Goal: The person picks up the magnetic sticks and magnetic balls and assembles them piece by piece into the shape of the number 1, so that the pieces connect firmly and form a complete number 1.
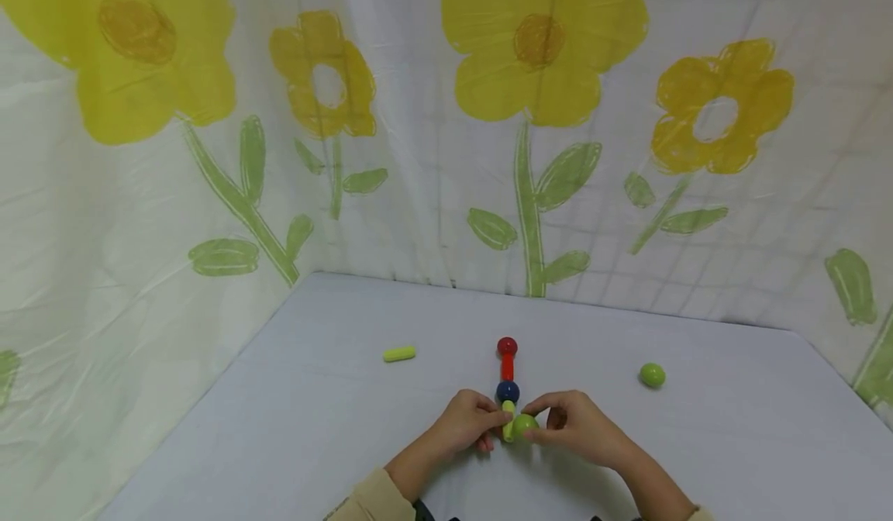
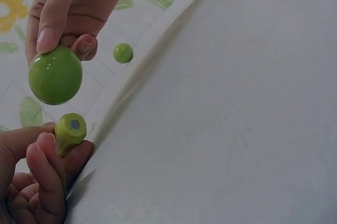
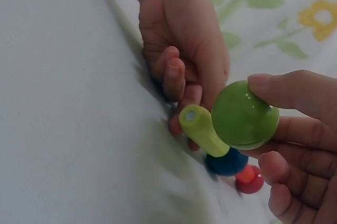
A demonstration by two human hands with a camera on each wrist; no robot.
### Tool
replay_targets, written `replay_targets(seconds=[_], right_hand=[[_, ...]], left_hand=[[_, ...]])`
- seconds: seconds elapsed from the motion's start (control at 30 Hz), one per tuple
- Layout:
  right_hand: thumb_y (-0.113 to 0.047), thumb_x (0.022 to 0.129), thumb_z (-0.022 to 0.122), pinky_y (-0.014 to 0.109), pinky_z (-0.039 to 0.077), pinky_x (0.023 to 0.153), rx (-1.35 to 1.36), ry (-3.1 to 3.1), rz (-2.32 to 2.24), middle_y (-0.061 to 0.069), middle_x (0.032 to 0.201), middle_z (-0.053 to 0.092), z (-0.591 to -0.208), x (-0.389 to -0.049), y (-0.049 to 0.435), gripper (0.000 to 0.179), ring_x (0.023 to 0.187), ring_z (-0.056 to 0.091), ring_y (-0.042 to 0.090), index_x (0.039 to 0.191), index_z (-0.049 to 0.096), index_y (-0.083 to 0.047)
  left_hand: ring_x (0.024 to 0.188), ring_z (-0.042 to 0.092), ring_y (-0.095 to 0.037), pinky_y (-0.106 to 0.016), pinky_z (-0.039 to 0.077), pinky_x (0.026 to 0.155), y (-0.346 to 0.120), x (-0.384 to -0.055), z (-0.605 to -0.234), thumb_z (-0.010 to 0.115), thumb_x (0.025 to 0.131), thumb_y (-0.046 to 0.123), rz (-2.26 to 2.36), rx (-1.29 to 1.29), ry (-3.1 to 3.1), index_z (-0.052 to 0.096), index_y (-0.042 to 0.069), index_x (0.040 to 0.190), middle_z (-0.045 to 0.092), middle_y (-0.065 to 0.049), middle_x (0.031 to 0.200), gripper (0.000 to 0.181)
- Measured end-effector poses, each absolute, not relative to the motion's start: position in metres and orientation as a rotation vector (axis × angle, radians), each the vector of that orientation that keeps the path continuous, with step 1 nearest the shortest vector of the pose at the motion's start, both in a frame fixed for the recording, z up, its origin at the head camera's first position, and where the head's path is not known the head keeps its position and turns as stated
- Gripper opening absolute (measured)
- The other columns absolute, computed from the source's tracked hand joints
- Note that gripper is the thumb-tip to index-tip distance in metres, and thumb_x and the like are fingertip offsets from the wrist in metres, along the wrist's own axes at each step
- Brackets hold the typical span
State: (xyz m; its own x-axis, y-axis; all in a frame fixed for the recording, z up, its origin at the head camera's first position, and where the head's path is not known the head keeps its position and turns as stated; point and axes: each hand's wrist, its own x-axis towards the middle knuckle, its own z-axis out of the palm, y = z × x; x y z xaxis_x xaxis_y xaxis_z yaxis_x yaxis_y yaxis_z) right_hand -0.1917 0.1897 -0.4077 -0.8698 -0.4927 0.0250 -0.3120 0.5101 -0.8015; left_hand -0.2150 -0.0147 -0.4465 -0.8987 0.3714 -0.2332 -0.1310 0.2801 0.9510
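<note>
My left hand (image 1: 462,424) pinches a yellow-green rod (image 3: 204,132) between thumb and fingers. A small grey disc shows at the rod's near end, and its far end meets a blue ball (image 1: 508,391). Beyond that, a red rod (image 1: 507,367) and a red ball (image 1: 507,346) continue the line away from me. With thumb and fingertips, my right hand (image 1: 584,428) holds a shiny green ball (image 3: 243,114). That ball is just to the right of the rod's near end in the head view; in the left wrist view a gap separates the two.
Off to the left on the white tabletop (image 1: 307,381) lies a loose yellow-green rod (image 1: 399,354). Another green ball (image 1: 652,375) sits out to the right. A white curtain (image 1: 412,141) with printed yellow flowers hangs along the table's back edge and left side.
</note>
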Motion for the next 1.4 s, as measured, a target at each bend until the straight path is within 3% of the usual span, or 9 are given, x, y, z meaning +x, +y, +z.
replay_targets(seconds=[0.37, 0.9, 1.4], right_hand=[[-0.024, 0.081, 0.072, 0.019, 0.043, 0.054, -0.786, 2.467, -1.297, 0.003, 0.093, 0.067, -0.413, -0.188, 0.185, 0.027, 0.062, 0.049, 0.000, 0.102, 0.068, -0.007], [-0.026, 0.079, 0.074, 0.019, 0.042, 0.052, -0.780, 2.422, -1.193, -0.007, 0.078, 0.059, -0.419, -0.186, 0.179, 0.028, 0.059, 0.047, -0.001, 0.101, 0.069, -0.010], [-0.024, 0.076, 0.077, 0.019, 0.044, 0.053, -0.779, 2.401, -1.240, -0.003, 0.084, 0.061, -0.423, -0.186, 0.174, 0.026, 0.060, 0.049, 0.000, 0.095, 0.065, -0.010]], left_hand=[[0.041, 0.047, -0.005, -0.013, 0.039, 0.041, -0.015, -0.218, -0.447, 0.065, 0.087, 0.021, 1.648, 0.218, 2.138, 0.068, 0.001, 0.087, 0.062, 0.000, 0.064, 0.021], [0.041, 0.047, -0.005, -0.013, 0.039, 0.040, -0.016, -0.217, -0.448, 0.065, 0.087, 0.020, 1.682, 0.234, 2.114, 0.068, -0.001, 0.086, 0.063, -0.001, 0.065, 0.021], [0.041, 0.048, -0.004, -0.013, 0.039, 0.041, -0.017, -0.218, -0.449, 0.066, 0.087, 0.019, 1.660, 0.227, 2.130, 0.068, -0.001, 0.085, 0.062, 0.000, 0.063, 0.020]])
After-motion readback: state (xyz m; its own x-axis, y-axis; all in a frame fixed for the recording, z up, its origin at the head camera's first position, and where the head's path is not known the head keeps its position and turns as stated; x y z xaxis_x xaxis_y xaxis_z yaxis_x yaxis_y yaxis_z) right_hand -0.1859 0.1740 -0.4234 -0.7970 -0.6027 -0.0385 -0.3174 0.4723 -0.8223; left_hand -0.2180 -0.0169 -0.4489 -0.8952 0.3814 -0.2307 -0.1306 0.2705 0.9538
